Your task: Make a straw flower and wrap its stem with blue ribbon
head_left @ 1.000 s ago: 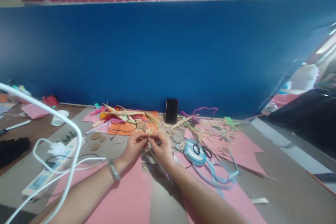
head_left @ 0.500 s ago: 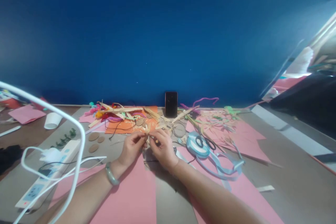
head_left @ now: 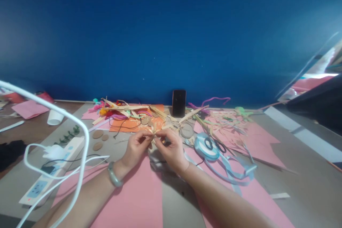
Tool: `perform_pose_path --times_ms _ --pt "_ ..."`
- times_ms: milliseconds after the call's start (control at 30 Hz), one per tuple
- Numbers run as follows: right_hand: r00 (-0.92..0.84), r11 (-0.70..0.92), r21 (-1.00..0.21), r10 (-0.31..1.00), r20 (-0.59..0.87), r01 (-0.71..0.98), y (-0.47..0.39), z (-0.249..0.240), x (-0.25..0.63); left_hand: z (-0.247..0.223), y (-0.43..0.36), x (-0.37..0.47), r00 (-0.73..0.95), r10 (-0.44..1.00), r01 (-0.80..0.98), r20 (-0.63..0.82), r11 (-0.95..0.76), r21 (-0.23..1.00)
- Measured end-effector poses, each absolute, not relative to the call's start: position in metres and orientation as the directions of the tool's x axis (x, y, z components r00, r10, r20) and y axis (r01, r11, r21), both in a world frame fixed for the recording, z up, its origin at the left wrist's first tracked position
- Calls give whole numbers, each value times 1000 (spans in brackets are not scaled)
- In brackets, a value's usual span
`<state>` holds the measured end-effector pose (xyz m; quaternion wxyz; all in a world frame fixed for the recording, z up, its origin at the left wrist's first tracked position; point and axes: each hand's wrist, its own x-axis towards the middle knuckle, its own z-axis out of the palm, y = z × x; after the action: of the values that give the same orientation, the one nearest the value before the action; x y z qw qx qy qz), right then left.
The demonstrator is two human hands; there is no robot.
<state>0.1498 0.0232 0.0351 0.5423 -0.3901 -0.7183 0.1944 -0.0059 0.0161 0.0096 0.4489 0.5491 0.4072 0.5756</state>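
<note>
My left hand (head_left: 137, 146), with a pale green bangle (head_left: 114, 174) on its wrist, pinches a small straw-coloured piece of dried husk (head_left: 153, 130) between thumb and forefinger. From the other side my right hand (head_left: 171, 148) pinches the same piece, and the fingertips of both hands nearly meet. Pale strands stick up above the fingers and a bit hangs below them. Pink paper (head_left: 133, 199) lies under my left forearm. A roll of light blue ribbon (head_left: 205, 146) with black scissor handles (head_left: 220, 146) on it is to the right of my right hand.
A black phone (head_left: 179, 103) stands against the blue board (head_left: 171, 35). Husk strips (head_left: 128, 108) lie on orange paper (head_left: 121, 125); scraps cover pink paper (head_left: 256, 135) at right. Wooden discs (head_left: 97, 146), a power strip (head_left: 57, 167), a looping white cable (head_left: 86, 142) and a paper cup (head_left: 55, 117) are at left.
The view has shifted slightly, so most things appear a little further right. My fingertips have drawn closer together on the husk piece, and my right fingers have straightened a little towards it.
</note>
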Motion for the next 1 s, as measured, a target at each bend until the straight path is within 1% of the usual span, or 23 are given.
perform_pose_path --times_ms 200,500,867,1000 --pt "-96 615 -708 774 626 346 21 39 149 13 13 -7 9 968 -41 253 -252 967" --pt "-96 608 -713 780 619 350 20 38 149 13 12 -7 17 958 -24 286 -285 958" --pt "-114 604 -728 789 604 324 22 37 151 19 13 -7 44 949 -65 313 -310 948" --pt "-109 584 -755 807 581 297 23 36 151 17 14 -8 51 946 -60 321 -318 946"
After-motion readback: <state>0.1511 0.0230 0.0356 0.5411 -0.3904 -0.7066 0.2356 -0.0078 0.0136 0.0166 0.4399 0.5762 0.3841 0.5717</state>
